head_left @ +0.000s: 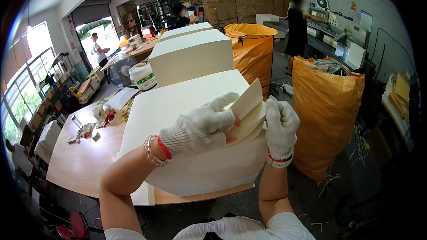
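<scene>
**Mia:** Why are the hands bent like that?

**Ben:** Both wear white knit gloves. The left hand [202,126] lies on top of the big thick stack of cream paper sheets [178,106] and its fingers are closed on a few lifted sheets, pinching them. The right hand [280,126] is closed around the same corner from the outer side. I think they hold it so the top sheets fan apart and can be felt one by one.

**Mia:** Where is the stack?

**Ben:** Right under the left hand, on the pale wooden worktop [82,160]. Its near corner sticks out over the edge, so both hands can get at it, I guess.

**Mia:** What else is close?

**Ben:** Past the hands stand two more tall cream paper stacks [191,55]. Just right of the right hand is a big orange plastic sack [327,115] full of thin paper strips.

**Mia:** What can't you see?

**Ben:** The fingertips are tucked between the sheets. I can't count the lifted sheets. The little things on the worktop far left of the left hand are too small to tell
</scene>
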A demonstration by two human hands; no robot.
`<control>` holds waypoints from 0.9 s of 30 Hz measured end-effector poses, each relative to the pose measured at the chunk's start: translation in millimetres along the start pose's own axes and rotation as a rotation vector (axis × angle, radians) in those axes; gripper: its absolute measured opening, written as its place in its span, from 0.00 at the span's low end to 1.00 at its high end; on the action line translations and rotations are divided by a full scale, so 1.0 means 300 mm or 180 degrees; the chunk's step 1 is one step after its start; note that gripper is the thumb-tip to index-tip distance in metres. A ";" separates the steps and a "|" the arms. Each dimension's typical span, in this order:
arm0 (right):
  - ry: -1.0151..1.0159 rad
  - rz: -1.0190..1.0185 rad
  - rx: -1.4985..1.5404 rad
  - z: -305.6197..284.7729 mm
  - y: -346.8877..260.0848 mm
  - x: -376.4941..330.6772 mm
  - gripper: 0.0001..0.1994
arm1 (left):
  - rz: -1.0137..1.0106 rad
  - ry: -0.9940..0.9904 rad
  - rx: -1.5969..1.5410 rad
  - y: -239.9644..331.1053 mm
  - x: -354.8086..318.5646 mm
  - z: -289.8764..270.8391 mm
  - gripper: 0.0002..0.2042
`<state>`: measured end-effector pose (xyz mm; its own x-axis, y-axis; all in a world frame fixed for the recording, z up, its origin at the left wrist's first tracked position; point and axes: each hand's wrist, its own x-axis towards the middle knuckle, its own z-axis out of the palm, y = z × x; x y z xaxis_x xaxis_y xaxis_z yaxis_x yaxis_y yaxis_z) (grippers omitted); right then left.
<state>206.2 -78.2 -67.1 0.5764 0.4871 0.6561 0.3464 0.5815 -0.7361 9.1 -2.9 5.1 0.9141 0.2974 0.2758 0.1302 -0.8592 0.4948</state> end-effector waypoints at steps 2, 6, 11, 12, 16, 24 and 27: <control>0.0002 -0.0015 0.0010 -0.001 0.002 -0.001 0.13 | -0.0109 0.0058 -0.0017 0.000 -0.004 0.006 0.14; -0.0029 -0.0117 0.0029 -0.001 0.008 -0.001 0.13 | -0.0237 0.0112 -0.0120 -0.015 -0.013 0.009 0.15; -0.0031 -0.0209 0.0067 -0.003 0.015 0.000 0.11 | 0.0125 0.0501 -0.0014 -0.009 -0.006 0.027 0.14; -0.0045 -0.0229 0.0044 -0.002 0.012 0.001 0.11 | 0.0146 0.0448 0.0007 -0.009 -0.003 0.023 0.15; -0.0089 -0.0216 0.0074 -0.002 0.019 0.000 0.11 | 0.0395 0.0229 0.0280 0.001 0.003 0.006 0.17; 0.0040 -0.0270 0.0138 0.001 0.016 0.001 0.11 | -0.0147 0.0055 0.0077 0.019 -0.001 -0.001 0.18; 0.0035 -0.0353 0.0114 0.001 0.023 0.001 0.11 | -0.0222 0.0034 -0.0071 0.007 -0.005 -0.001 0.18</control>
<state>208.6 -73.9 -72.0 0.5442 0.4113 0.7312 0.3819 0.6546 -0.6524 7.9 -5.2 6.1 0.8989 0.3608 0.2488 0.1847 -0.8267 0.5315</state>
